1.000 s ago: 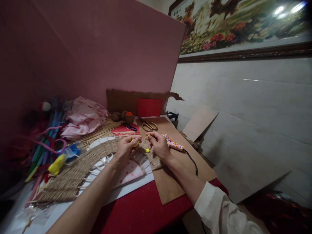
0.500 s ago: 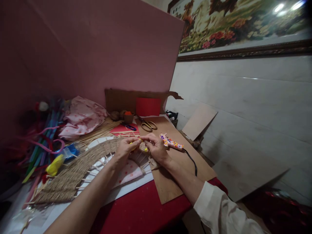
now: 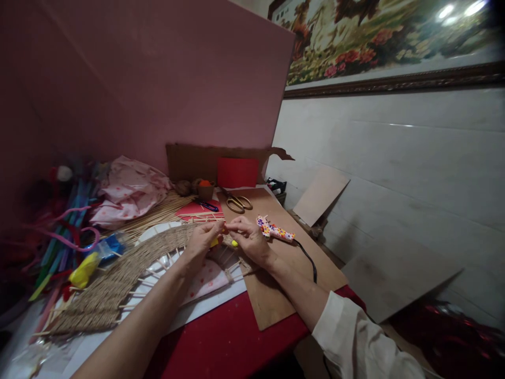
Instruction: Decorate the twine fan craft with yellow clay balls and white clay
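Head view is showing both hands meeting over the right end of a woven arc of twine and sticks. The left hand [image 3: 203,239] is pinching a small yellow piece [image 3: 215,242] between thumb and fingers, closed on it. The right hand [image 3: 249,239] is curling its fingertips toward the left ones, pinched on something small at the point where the two hands are touching; a second yellow bit [image 3: 234,243] is showing just under its fingers, and whether it is being held or merely lying there is not clear.

The weave [image 3: 118,279] is lying under and to the left of the hands, on a white plate [image 3: 158,231] over a dotted sheet. Much of the arc is looking densely wound already, from its far left end up to the hands, while the sticks [image 3: 231,271] right below the hands are standing bare, so the stretch nearest the hands is looking unfinished.

Just right of the right hand a patterned glue gun [image 3: 276,230] is resting on brown cardboard [image 3: 276,295], its black cord [image 3: 310,260] trailing back along the right forearm. Beyond the hands gold scissors [image 3: 236,202] are lying on the same cardboard, with a red card [image 3: 238,172] standing behind them. Far left of the left hand, pipe cleaners [image 3: 59,231], a pink bag [image 3: 128,192] and loose reeds [image 3: 158,213] are crowding the desk [image 3: 221,342]
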A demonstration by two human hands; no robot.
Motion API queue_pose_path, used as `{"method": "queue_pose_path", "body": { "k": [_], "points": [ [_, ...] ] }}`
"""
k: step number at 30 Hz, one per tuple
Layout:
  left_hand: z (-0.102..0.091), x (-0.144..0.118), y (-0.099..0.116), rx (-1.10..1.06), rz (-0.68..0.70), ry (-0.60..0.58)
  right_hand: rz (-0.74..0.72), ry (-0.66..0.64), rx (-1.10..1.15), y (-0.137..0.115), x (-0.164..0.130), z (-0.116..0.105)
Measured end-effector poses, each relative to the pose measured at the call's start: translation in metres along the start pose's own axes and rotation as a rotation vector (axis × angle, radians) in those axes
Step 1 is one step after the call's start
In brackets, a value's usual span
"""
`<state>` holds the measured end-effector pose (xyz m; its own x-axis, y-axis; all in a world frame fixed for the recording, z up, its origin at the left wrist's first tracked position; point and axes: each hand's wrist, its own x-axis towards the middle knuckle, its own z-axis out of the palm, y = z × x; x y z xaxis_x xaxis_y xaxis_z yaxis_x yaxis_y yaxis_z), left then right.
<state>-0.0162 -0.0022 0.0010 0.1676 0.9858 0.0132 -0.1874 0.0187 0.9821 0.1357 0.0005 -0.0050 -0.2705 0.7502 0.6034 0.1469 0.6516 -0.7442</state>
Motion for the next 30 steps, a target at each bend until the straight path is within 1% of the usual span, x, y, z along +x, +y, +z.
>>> {"method": "queue_pose_path", "body": {
  "k": [3, 5, 8, 11, 14, 19, 24, 30],
  "points": [
    [-0.0016, 0.0012, -0.001, 0.015, 0.024, -0.034, 0.016, 0.031, 0.016, 0.0002, 0.0012, -0.0016],
    [-0.0017, 0.0016, -0.0011, 0.01, 0.041, -0.015, 0.067, 0.092, 0.031, 0.0006, 0.0025, -0.0025],
    [-0.0006, 0.0016, -0.001, -0.02, 0.064, 0.035, 0.181, 0.176, 0.056, 0.0025, 0.0044, -0.004],
    [0.0003, 0.0019, -0.0015, 0.007, 0.08, 0.068, 0.248, 0.203, 0.089, 0.0042, 0.005, -0.0049],
    [0.0002, 0.0025, -0.0018, -0.002, 0.083, 0.056, 0.289, 0.208, 0.128, 0.0039, 0.005, -0.0049],
    [0.001, 0.0004, 0.001, -0.087, 0.056, 0.002, 0.313, 0.21, 0.14, 0.0035, 0.0056, -0.0052],
    [0.0038, -0.0031, 0.0042, -0.063, 0.042, 0.031, 0.318, 0.222, 0.147, 0.0055, 0.0062, -0.0064],
    [0.0027, 0.001, -0.0006, -0.017, 0.065, 0.059, 0.31, 0.217, 0.154, 0.0064, 0.0075, -0.0086]
  ]
}}
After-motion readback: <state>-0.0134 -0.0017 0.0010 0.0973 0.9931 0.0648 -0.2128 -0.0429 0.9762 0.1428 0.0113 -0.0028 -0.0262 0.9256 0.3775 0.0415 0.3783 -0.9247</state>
